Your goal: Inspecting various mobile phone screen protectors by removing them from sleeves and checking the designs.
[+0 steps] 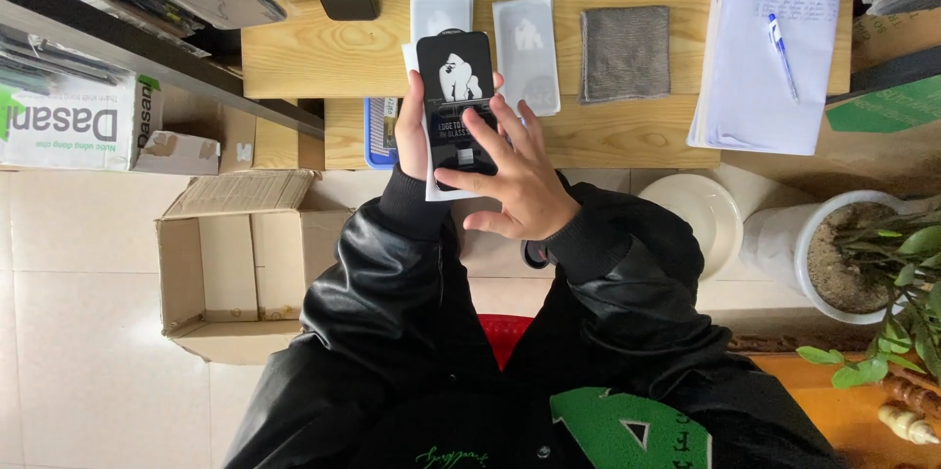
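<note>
At far left, a white carton (69, 123) sits on a shelf edge, print side up. Below it an open cardboard box (230, 263) stands on the tiled floor, flaps out; I see nothing inside it from here.

Moving in, my left hand (414, 136) grips a flat black packet (456, 101) from its left edge, fingers curled behind it, thumb on the front rim. A white sleeve or card (438, 193) shows under its lower end; I cannot tell if it is part of the same pack. The packet is held just above the near edge of the wooden bench (294, 48), over my lap. My right hand (515, 180) lies across the packet's lower half, fingers spread fairly wide, tips pressing its face, not closed round anything.

I judge the step to be opening or sliding the pack apart; next move would call for a firm pinch on one layer while the left holds steady.

On the bench beyond: a white sleeve (441, 8), a clear film packet (526, 52), a grey cloth (625, 52), then papers (755, 77) with a blue pen (782, 55). A blue tray (377, 133) peeks out behind my left hand, contents hidden. Far right, a white pot (814, 253) holds soil and a green plant (907, 283)
</note>
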